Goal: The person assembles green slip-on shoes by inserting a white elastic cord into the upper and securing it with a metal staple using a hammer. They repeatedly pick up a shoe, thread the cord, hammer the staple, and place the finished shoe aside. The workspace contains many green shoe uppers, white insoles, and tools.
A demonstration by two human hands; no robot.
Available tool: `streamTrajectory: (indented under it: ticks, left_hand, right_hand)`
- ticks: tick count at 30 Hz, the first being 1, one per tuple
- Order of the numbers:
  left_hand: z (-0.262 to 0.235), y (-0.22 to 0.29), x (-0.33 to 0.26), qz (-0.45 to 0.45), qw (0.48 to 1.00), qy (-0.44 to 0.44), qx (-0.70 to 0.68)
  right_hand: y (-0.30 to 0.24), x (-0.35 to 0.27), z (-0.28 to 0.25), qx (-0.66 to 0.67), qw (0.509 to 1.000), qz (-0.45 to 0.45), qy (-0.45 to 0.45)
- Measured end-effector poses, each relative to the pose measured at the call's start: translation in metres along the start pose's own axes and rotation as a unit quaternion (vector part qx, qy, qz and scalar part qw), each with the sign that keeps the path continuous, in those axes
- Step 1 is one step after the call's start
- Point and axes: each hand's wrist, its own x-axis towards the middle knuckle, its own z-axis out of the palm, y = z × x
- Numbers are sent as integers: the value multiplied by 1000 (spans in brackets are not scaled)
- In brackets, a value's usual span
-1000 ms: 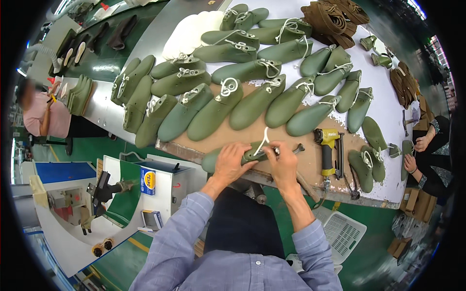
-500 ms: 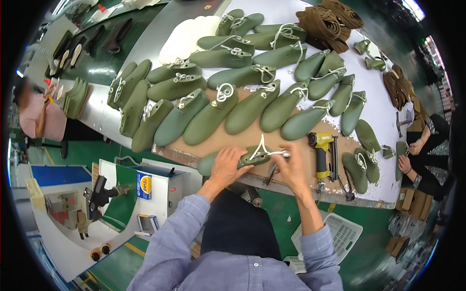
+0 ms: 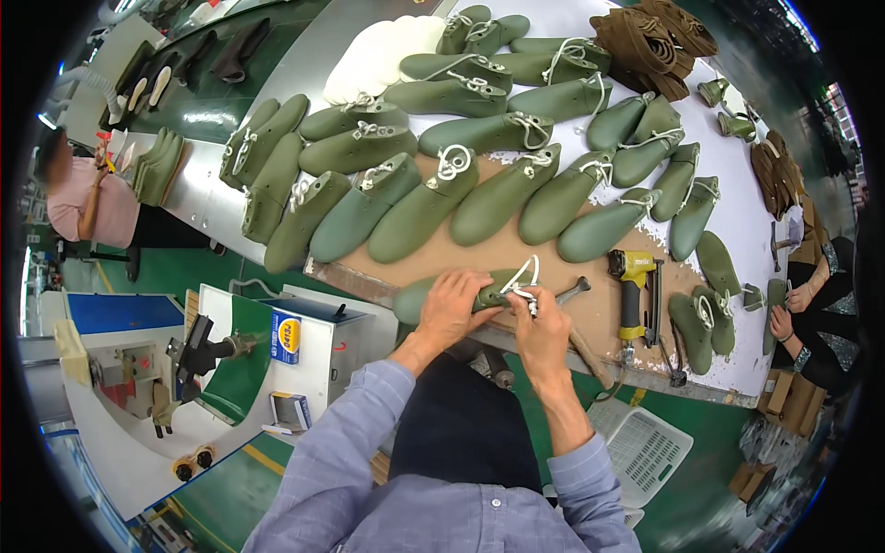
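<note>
A green shoe last [image 3: 414, 299] lies on its side along the near edge of the workbench, toe pointing left. My left hand [image 3: 449, 306] wraps over its middle and holds it against the bench. At the heel end my right hand [image 3: 541, 332] is closed in a pinch on a white cord [image 3: 527, 274], whose loop rises above the last. The fingers hide where the cord meets the last. Just right of that hand lies a hammer [image 3: 575, 288], its wooden handle reaching over the bench edge. Farther right lies a yellow and black nail gun [image 3: 632, 297].
Several green lasts with white cords [image 3: 505, 195] cover the bench beyond my hands. Brown material [image 3: 645, 46] is piled at the back, near stacked white sheets [image 3: 378, 60]. Co-workers sit at the far left [image 3: 88, 198] and right [image 3: 811, 304]. A white plastic basket [image 3: 645, 447] is below.
My right hand has drawn in toward the heel of the last, and the hammer beside it now shows. The cord loop leans to the right. The whole view has shifted slightly.
</note>
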Motion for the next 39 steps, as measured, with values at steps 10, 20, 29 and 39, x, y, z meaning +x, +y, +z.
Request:
streamTrajectory:
  ticks: [10, 20, 29, 39]
  left_hand:
    - [1, 0, 3, -2, 1000, -2, 5]
    - [-6, -26, 6, -23, 999, -11, 38]
    - [-51, 62, -17, 58, 998, 17, 24]
    - [-44, 77, -61, -121, 989, -41, -69]
  right_hand:
    - [-10, 7, 0, 27, 997, 56, -47]
    - [20, -57, -67, 464, 826, 320, 23]
    - [32, -49, -18, 306, 878, 313, -192]
    - [24, -37, -4, 78, 947, 1, -310]
